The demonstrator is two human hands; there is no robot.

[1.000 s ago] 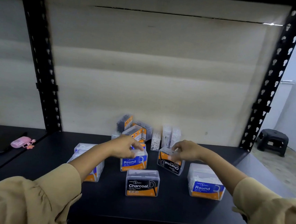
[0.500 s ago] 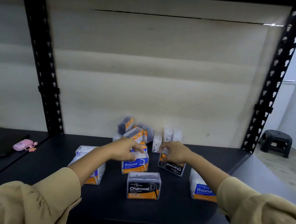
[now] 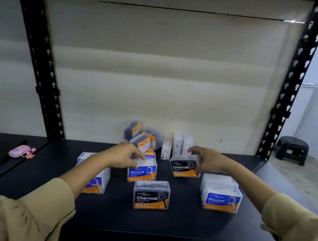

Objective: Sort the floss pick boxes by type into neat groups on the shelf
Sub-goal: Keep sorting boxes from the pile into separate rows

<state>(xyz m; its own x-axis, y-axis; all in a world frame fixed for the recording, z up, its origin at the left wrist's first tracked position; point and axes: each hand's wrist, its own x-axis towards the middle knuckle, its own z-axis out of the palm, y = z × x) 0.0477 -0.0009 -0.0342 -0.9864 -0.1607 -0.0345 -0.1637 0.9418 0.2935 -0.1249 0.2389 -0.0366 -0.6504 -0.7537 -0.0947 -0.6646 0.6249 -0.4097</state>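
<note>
Currently the left hand [image 3: 125, 156] rests its fingers closed over the lid of a Round floss box [image 3: 142, 172] standing mid-shelf, while the right hand [image 3: 206, 161] has its grip spread open around the right end of a rear Charcoal floss box [image 3: 183, 168]. On the black shelf [image 3: 163, 229], a second Charcoal box [image 3: 151, 195] stands front-centre, one Round box [image 3: 221, 194] to its right and another [image 3: 95, 180] under the left forearm, with a jumbled pile of boxes [image 3: 144, 138] against the back wall.
</note>
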